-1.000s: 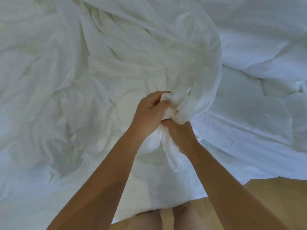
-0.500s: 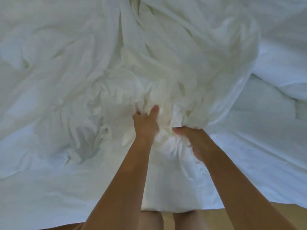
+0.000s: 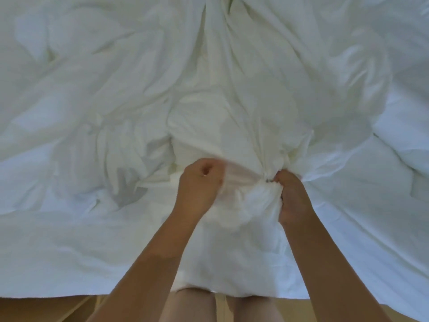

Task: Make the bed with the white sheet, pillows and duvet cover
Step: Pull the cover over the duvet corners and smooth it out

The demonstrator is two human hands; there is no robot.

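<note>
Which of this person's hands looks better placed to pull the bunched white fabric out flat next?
Probably the right hand: it is clenched on the gathered knot of white fabric, where the folds meet. The left hand only grips a looser edge beside it.

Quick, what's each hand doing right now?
Left hand: closed in a fist on a fold of the white fabric.
Right hand: closed, gripping a bunched wad of the same fabric.
</note>
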